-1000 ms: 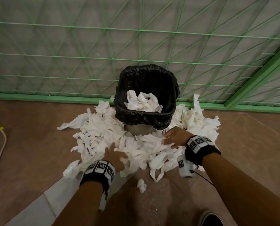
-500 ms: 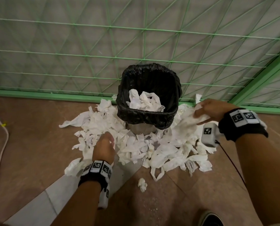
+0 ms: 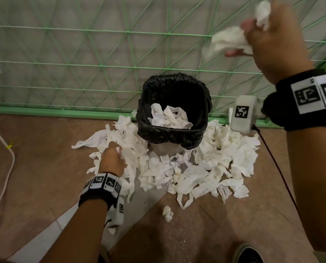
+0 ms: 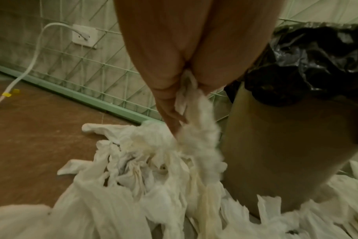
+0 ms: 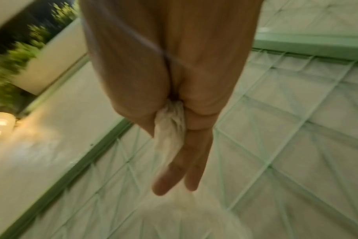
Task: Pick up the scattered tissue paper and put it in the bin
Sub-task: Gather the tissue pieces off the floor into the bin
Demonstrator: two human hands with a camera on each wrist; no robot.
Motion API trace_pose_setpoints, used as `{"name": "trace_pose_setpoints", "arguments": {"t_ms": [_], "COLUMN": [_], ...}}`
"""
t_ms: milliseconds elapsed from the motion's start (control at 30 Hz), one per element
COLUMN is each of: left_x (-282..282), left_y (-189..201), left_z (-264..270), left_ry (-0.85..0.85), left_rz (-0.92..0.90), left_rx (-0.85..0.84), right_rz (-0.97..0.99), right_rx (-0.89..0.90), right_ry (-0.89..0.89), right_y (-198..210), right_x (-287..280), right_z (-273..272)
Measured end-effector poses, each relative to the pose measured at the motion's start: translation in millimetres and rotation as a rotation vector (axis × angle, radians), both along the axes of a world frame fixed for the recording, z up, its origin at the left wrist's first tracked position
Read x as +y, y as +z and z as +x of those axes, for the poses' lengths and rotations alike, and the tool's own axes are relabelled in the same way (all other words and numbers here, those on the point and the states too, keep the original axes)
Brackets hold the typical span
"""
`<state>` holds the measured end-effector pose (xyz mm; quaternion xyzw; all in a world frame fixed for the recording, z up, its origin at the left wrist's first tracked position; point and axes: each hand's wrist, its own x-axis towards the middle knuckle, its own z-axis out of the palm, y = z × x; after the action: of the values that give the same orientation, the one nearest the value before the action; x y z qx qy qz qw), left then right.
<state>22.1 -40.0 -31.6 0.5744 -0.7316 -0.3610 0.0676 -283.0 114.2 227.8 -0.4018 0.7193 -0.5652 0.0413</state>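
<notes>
A bin (image 3: 172, 109) lined with a black bag stands on the floor against a green mesh fence, with crumpled tissue (image 3: 169, 117) inside it. White tissue paper (image 3: 211, 168) lies scattered around its base. My left hand (image 3: 111, 158) is down in the pile left of the bin and grips a bunch of tissue (image 4: 194, 122). My right hand (image 3: 268, 33) is raised high, above and right of the bin, and holds a wad of tissue (image 3: 228, 39); in the right wrist view that tissue (image 5: 170, 129) is caught between thumb and fingers.
The green mesh fence (image 3: 82, 54) with its base rail runs behind the bin. A white cable (image 3: 4, 149) lies on the brown floor at the left and leads to a wall socket (image 4: 85, 36). One loose tissue ball (image 3: 167, 213) lies nearer me. A dark shoe (image 3: 249, 255) shows at the bottom.
My right hand has lifted from the pile at the bin's right to well above it, carrying a wad of tissue. My left hand has moved forward into the pile and closed on tissue.
</notes>
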Motion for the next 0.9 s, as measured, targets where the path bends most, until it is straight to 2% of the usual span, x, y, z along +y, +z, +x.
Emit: {"name": "trace_pose_setpoints", "arguments": {"t_ms": [67,133,200,267,300,367,400,433,533,567,600,667,733,767,833,900], "left_x": [-4,-7,-10,-19,-23,-26,-25,-23,-13,-9,-4,1,4,2,3,6], "left_y": [7,25,48,71,84,112,130,148,203,219,233,249,243,229,191,148], "left_z": [-3,-5,-10,-16,-20,-31,-39,-48,-76,-85,-94,-113,-133,-144,-154,-154], "left_ry": [0.019,0.059,0.127,0.159,0.152,0.071,0.017,-0.015,-0.056,-0.09,-0.147,-0.255,-0.314,-0.35,-0.452,-0.605], "left_rz": [0.011,-0.077,-0.109,-0.07,-0.067,-0.105,-0.138,-0.156,-0.15,-0.18,-0.22,-0.299,-0.312,-0.292,-0.348,-0.376], "left_rx": [0.041,-0.002,-0.006,0.088,0.157,0.249,0.289,0.358,0.67,0.761,0.843,0.929,0.895,0.833,0.547,0.262], "right_rz": [-0.037,-0.032,-0.102,-0.111,0.034,0.621,0.785,0.797,0.403,0.389,0.472,0.759,1.06,1.191,1.377,1.536], "right_rx": [0.143,0.256,0.241,0.215,0.235,0.26,0.254,0.253,0.195,0.176,0.164,0.14,0.09,0.113,0.244,0.388], "right_ry": [-0.034,-0.098,-0.142,-0.167,-0.141,-0.004,0.053,0.079,0.031,0.125,0.271,0.59,0.812,0.898,1.009,0.985], "right_y": [4,3,-9,-30,-45,-78,-90,-97,-89,-84,-81,-90,-118,-142,-208,-287], "right_x": [-11,-22,-31,-39,-44,-49,-49,-48,-45,-45,-44,-38,-30,-25,-8,18], "right_z": [6,18,37,55,58,63,66,69,90,101,111,130,145,152,170,184]}}
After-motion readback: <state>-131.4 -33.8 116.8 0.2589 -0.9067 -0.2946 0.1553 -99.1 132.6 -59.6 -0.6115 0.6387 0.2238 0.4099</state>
